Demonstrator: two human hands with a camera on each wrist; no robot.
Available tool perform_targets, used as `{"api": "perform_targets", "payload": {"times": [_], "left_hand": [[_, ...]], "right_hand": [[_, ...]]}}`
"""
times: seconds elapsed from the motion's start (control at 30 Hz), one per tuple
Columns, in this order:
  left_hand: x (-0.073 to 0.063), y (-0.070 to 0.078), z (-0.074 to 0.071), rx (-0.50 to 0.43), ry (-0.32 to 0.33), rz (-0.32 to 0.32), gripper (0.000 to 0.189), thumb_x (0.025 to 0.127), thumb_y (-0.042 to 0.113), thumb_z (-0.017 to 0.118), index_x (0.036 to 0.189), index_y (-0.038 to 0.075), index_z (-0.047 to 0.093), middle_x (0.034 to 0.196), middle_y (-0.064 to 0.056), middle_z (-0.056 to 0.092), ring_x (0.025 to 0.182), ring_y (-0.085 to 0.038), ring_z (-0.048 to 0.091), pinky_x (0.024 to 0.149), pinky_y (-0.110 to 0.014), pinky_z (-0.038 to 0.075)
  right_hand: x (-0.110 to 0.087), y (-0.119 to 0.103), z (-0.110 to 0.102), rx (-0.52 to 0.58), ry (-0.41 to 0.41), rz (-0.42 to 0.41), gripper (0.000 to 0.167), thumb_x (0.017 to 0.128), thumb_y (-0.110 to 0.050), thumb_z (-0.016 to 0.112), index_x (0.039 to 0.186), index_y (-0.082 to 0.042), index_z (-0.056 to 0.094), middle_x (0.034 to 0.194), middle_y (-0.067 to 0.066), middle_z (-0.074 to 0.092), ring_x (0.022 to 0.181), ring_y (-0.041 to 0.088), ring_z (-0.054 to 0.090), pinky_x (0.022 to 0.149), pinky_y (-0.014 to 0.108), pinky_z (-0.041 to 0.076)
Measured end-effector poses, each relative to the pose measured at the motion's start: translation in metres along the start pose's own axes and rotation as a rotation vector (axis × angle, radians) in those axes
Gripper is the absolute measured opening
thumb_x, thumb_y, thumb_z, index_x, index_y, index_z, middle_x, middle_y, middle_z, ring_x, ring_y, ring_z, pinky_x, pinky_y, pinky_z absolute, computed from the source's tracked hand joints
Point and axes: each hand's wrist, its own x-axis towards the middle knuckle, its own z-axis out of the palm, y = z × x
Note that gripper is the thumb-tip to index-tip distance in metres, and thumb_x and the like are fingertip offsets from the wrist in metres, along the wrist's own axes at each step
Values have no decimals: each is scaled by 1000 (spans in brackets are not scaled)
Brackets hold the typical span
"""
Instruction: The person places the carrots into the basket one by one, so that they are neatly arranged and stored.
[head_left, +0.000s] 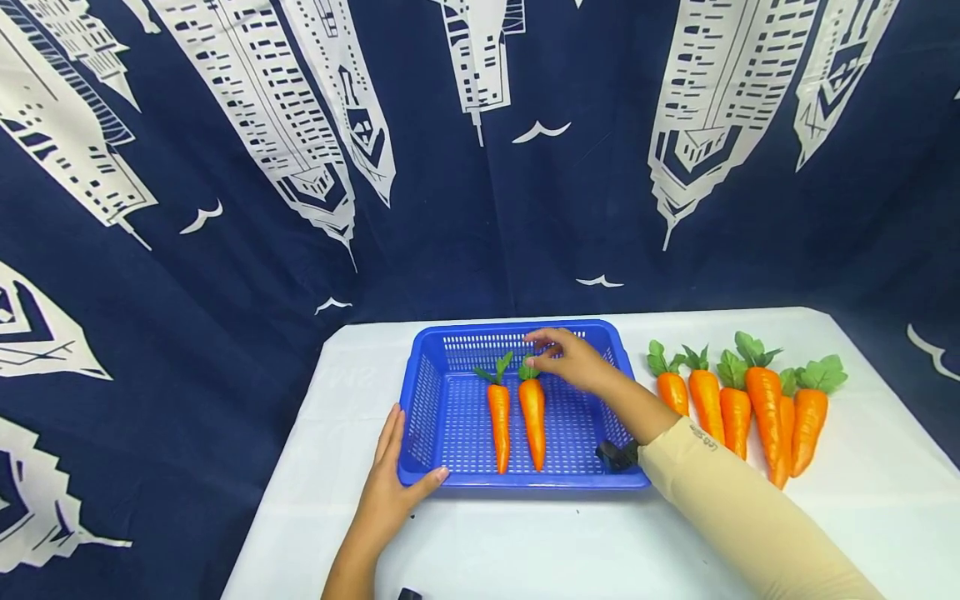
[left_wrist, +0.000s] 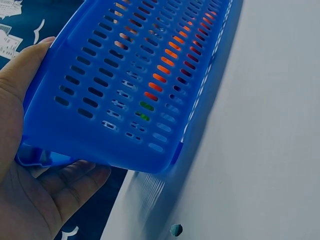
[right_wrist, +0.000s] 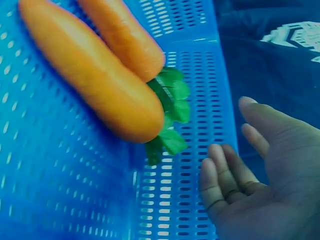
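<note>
Lying side by side in a blue basket [head_left: 525, 481], a left carrot [head_left: 499, 421] and a right carrot [head_left: 533, 417] are seen with leaves turned to the basket's far edge and tips to its near edge. Their long axes are set nearly parallel, from far to near, the tips angled slightly right. The basket is placed near the far edge of a white table [head_left: 525, 546], its near left corner gripped by the left hand [head_left: 390, 483], the thumb laid over the near rim. The right hand [head_left: 573, 362] is held, released and with fingers loosely bent, just beside the right carrot's leaves. Toward the table's right edge, six more carrots [head_left: 763, 408] are laid close together, leaves turned to the far edge and tips to the near edge. Behind, a navy cloth [head_left: 450, 250] is printed with white buildings and birds.
</note>
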Motion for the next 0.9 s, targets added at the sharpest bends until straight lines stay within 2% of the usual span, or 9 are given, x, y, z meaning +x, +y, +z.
{"api": "perform_targets", "payload": {"times": [0.13, 0.33, 0.47, 0.7, 0.8, 0.9], "left_hand": [[1, -1, -1, 6, -11, -16, 109, 82, 37, 84, 164, 25, 12, 171, 9, 2, 158, -35, 11, 122, -65, 17], [0, -1, 1, -1, -16, -13, 109, 83, 38, 84, 164, 24, 13, 171, 11, 3, 159, -34, 11, 123, -63, 16], [-1, -1, 1, 1, -11, -10, 109, 82, 38, 84, 164, 22, 13, 171, 10, 3, 158, -35, 12, 123, -64, 17], [0, -1, 1, 2, -4, 0, 109, 82, 37, 84, 164, 21, 14, 172, 8, 4, 158, -35, 11, 123, -64, 16], [0, 0, 0, 4, -5, 1, 109, 83, 37, 84, 164, 20, 14, 172, 7, 4, 158, -35, 11, 122, -64, 16], [0, 2, 0, 5, -6, -11, 109, 82, 38, 84, 164, 22, 13, 172, 9, 3, 158, -34, 11, 123, -64, 16]], "right_hand": [[-2, -10, -7, 60, 50, -2, 44, 96, -24, 70, 136, -8, 61, 130, 21, 64, 112, 35, 65, 93, 49, 58], [-8, -16, -23, 157, 116, -8, 42, 97, -26, 69, 136, -15, 61, 129, 16, 64, 112, 32, 66, 97, 47, 57], [-14, -19, -31, 185, 159, -30, 42, 98, -26, 68, 137, -15, 60, 127, 13, 64, 109, 23, 68, 96, 39, 56], [-27, -29, -50, 233, 218, -55, 46, 99, -26, 67, 141, -11, 57, 132, 17, 62, 104, 2, 64, 91, 15, 53], [-32, -32, -58, 250, 252, -76, 46, 99, -25, 66, 142, -9, 56, 130, 16, 62, 103, -1, 65, 89, 12, 54], [-38, -34, -67, 262, 293, -91, 46, 99, -24, 66, 141, -8, 56, 126, 8, 63, 103, -2, 65, 88, 12, 54]]}}
